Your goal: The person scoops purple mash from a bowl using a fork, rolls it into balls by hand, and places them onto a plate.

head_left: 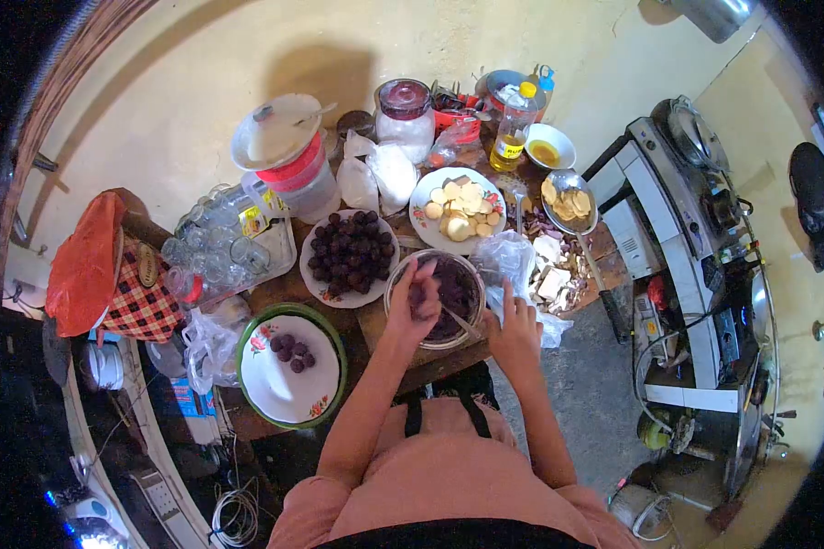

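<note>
My left hand [414, 297] is over the left side of a bowl of dark purple mash [458, 297], its fingers curled together; what they hold is too small to make out. At the bowl's right edge, my right hand [515, 331] has its fingers pressed on or near the end of a metal spoon [462, 322] that lies in the mash. A plate heaped with dark purple balls [350, 256] stands left of the bowl. Several more purple balls [292, 352] lie on a white floral plate [279, 384] with a green rim beneath it.
Behind the bowl is a plate of pale yellow slices [462, 209]. An oil bottle [513, 128], a jar [406, 123] and a water container [293, 169] stand at the back. A pan [569, 203] lies right, glass jars [220, 242] left, a stove [673, 165] far right.
</note>
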A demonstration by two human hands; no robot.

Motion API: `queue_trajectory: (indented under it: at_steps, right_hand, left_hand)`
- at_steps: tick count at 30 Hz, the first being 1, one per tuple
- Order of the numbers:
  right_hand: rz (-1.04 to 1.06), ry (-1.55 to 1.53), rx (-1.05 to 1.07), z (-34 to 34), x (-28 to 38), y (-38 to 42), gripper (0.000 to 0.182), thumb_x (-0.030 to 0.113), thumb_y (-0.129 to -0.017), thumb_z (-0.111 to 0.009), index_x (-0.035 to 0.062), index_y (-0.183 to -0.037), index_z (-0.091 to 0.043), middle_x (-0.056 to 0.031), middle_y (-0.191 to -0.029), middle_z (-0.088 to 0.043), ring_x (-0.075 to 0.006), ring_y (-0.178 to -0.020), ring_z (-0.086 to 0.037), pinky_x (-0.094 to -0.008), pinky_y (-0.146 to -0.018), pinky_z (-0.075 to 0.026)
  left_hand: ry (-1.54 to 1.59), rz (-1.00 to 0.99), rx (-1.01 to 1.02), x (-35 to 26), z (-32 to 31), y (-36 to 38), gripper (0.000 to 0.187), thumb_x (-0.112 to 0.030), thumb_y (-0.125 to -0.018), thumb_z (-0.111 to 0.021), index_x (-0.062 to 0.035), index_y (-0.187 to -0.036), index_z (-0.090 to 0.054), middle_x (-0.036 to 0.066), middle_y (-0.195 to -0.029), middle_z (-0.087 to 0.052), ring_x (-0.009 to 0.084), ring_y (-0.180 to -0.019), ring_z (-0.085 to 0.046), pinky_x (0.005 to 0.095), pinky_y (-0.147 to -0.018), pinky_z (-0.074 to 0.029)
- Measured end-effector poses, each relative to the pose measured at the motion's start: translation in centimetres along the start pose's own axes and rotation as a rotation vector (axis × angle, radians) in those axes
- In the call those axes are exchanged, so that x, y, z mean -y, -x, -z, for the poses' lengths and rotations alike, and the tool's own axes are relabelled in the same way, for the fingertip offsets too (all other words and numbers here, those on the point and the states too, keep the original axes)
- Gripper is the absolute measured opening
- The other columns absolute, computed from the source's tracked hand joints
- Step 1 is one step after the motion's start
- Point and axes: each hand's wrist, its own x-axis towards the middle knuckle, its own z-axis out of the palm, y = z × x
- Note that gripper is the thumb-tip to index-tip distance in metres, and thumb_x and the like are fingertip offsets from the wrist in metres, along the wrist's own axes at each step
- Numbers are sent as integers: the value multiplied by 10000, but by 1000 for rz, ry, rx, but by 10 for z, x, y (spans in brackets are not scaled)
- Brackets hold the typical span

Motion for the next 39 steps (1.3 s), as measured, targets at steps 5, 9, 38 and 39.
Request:
queue_trajectory:
  at_steps: [5, 9, 38, 39]
  right_hand:
    - [2, -140, -127, 6, -5, 2, 573, 325, -844, -509, 74, -1316, -304, -146, -1035, -515, -314, -923, -504, -462, -745, -412]
    - [50, -394, -119, 10, 1, 1, 498, 301, -843, -520, 65, -1262, -393, -149, -1084, -495, -320, -958, -484, -468, -787, -382]
    - [477, -631, -545, -51, 64, -19, 142, 12, -751, -540, 49, -868, -610, -58, -917, -631, -224, -951, -584, -471, -900, -369]
    - [498, -585, -552, -48, 65, -20, 143, 18, -752, -535, 54, -867, -612, -47, -918, -632, -216, -952, -584, -484, -916, -348]
  left_hand:
    - [-204, -167, -273, 25, -65, -8, 552, -487, -873, -375, -143, -1304, -342, 99, -1326, -357, 370, -1138, -398, 533, -849, -399]
    - [-238, -23, -130, 16, -50, -3, 615, -538, -862, -352, -148, -1335, -306, 81, -1364, -337, 354, -1215, -346, 537, -934, -342]
    - [-191, -206, -549, 43, -23, 4, 371, -400, -852, -433, -44, -860, -538, 119, -905, -599, 244, -835, -588, 331, -762, -479]
    - [-198, -198, -533, 41, -20, 4, 346, -384, -848, -448, -53, -828, -548, 104, -880, -602, 219, -810, -592, 309, -743, -481]
